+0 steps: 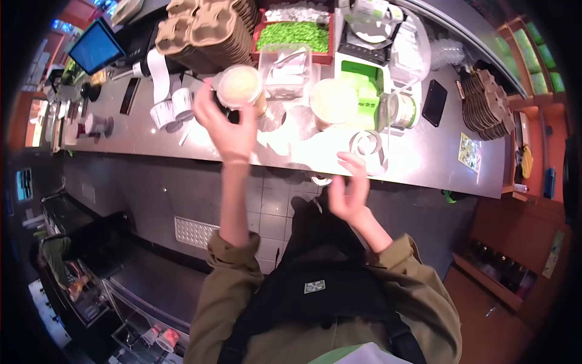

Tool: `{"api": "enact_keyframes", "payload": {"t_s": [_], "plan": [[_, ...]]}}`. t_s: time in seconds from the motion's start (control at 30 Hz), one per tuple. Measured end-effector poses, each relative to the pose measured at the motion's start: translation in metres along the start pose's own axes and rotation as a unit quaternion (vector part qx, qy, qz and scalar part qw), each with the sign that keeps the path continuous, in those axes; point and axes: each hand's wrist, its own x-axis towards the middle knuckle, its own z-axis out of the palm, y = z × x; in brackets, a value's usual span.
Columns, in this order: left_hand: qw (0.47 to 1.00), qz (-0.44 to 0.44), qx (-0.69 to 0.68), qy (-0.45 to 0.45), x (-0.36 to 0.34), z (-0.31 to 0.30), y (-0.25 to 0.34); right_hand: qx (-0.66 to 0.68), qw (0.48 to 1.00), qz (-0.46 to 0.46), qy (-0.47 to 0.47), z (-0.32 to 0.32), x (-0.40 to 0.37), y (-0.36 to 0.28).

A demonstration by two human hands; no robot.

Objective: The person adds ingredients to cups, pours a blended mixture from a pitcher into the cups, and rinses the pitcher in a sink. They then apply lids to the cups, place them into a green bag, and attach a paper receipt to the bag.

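Observation:
My left hand [225,130] is curled round the side of a lidded drink cup [240,88] with a pale top, its thumb on the near side. The cup is over the back part of the steel counter [291,148]; whether its base touches the counter is hidden. A second cup [333,103], washed out by bright light, stands to the right. My right hand [350,193] hovers at the counter's front edge with fingers apart and nothing in it. Just beyond that hand lies a white tape-like roll [365,144].
Stacked cardboard cup carriers [209,36] stand behind my left hand, beside a red tray of green packets [294,37] and a clear bin [285,71]. Label rolls [182,103] lie left. A green box [364,91], a phone [434,103] and more carriers [485,103] are right.

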Motion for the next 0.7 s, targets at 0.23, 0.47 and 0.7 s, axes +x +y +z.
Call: {"api": "enact_keyframes", "payload": {"t_s": [0.23, 0.47, 0.7], "plan": [[0.890, 0.068, 0.116, -0.437, -0.007, 0.065, 0.108, 0.022, 0.954, 0.296, -0.041, -0.056, -0.004, 0.086], [0.837, 0.234, 0.076, -0.489, 0.017, 0.067, 0.091, 0.118, 0.947, 0.216, -0.204, 0.006, 0.037, 0.144], [0.884, 0.070, 0.075, -0.456, 0.001, 0.009, 0.088, 0.170, 0.945, 0.203, -0.191, -0.007, 0.031, 0.096]]}}
